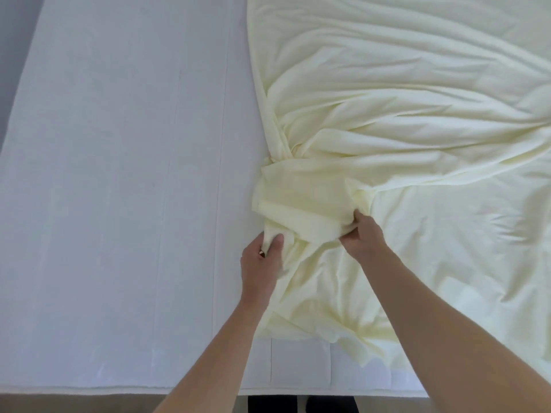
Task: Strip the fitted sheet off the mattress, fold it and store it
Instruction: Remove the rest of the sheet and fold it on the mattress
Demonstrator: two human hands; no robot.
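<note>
The white mattress [119, 189] lies bare on its left half. The pale yellow fitted sheet [402, 99] is heaped loose and wrinkled over the right half, clear of the near edge. It looks light, soft and limp — likely to slump and slide unless held at a corner seam or the elastic hem. The left hand [262, 263] pinches a bunched fold under its thumb, and the right hand [365, 238] grips gathered cloth just beside it — fingers curled in.
</note>
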